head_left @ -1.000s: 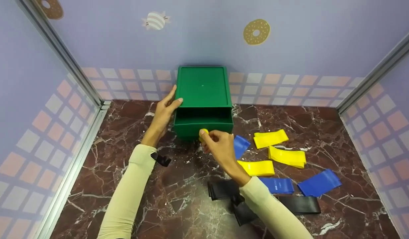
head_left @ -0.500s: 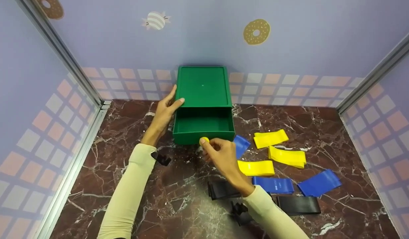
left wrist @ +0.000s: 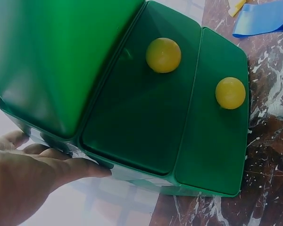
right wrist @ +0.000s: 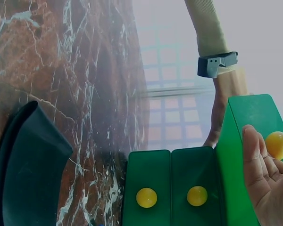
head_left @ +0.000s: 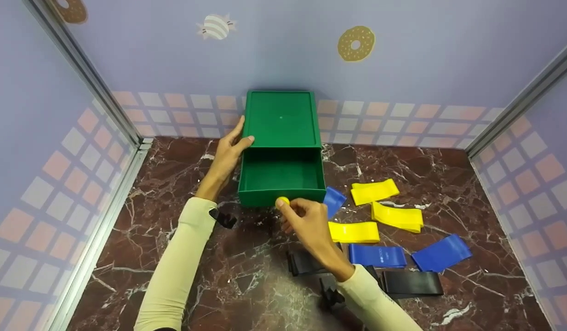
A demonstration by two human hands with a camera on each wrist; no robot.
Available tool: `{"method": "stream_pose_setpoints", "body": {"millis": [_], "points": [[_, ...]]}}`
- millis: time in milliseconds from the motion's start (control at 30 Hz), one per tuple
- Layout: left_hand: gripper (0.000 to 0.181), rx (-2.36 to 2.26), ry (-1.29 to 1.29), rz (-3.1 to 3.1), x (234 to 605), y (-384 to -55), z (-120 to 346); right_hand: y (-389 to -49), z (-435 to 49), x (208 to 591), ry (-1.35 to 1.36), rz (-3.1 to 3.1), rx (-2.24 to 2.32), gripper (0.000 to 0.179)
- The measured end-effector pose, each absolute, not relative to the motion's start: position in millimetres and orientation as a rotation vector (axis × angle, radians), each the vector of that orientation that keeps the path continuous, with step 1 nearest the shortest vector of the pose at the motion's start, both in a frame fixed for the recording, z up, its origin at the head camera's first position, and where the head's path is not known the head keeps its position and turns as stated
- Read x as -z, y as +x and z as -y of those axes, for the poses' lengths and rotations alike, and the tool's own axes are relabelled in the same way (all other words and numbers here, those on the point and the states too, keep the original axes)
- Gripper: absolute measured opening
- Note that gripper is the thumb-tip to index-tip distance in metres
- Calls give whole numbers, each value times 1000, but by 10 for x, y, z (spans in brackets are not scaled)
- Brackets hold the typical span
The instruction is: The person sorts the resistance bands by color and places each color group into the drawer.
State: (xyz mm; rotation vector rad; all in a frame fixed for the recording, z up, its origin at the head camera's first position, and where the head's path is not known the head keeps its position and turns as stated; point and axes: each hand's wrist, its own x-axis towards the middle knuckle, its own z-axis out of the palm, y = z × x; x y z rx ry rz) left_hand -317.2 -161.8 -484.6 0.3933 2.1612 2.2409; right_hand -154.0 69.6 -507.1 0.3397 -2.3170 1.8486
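Note:
A green drawer cabinet (head_left: 281,117) stands against the back wall, its top drawer (head_left: 282,174) pulled out with a bare inside. My left hand (head_left: 228,154) steadies the cabinet's left side, fingers along the wall and thumb on the top edge. My right hand (head_left: 306,220) pinches the top drawer's round yellow knob (right wrist: 277,145) between thumb and fingers. Below it, the two lower drawers are closed in the left wrist view, one with a yellow knob (left wrist: 163,55), the other with a yellow knob (left wrist: 230,93).
Right of the cabinet lie several flat folded bands: a yellow band (head_left: 374,191), a blue band (head_left: 442,253), a black band (head_left: 413,283) and others like them. The dark red marbled surface (head_left: 246,280) is enclosed by patterned walls (head_left: 283,55).
My right hand has moved toward me with the knob, and the top drawer has slid further out of the cabinet. My left hand has stayed at the cabinet's side.

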Motion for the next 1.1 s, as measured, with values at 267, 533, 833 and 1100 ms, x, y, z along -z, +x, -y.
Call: {"method": "stream_pose_setpoints", "body": {"millis": [267, 533, 833, 1100], "points": [[71, -2239, 398, -2151, 4861, -3171, 1606, -1513, -701, 5122, 321, 2331, -1872, 38], [69, -2270, 331, -2139, 4885, -3138, 1588, -1492, -710, 5223, 351, 2318, -1890, 33], [69, -2283, 328, -2153, 4934, -3144, 1520, -1449, -952, 5584, 634, 2306, -1607, 10], [70, -2283, 312, -2185, 4913, -3131, 1577, -1526, -1274, 5837, 716, 2428, -1364, 8]]}}
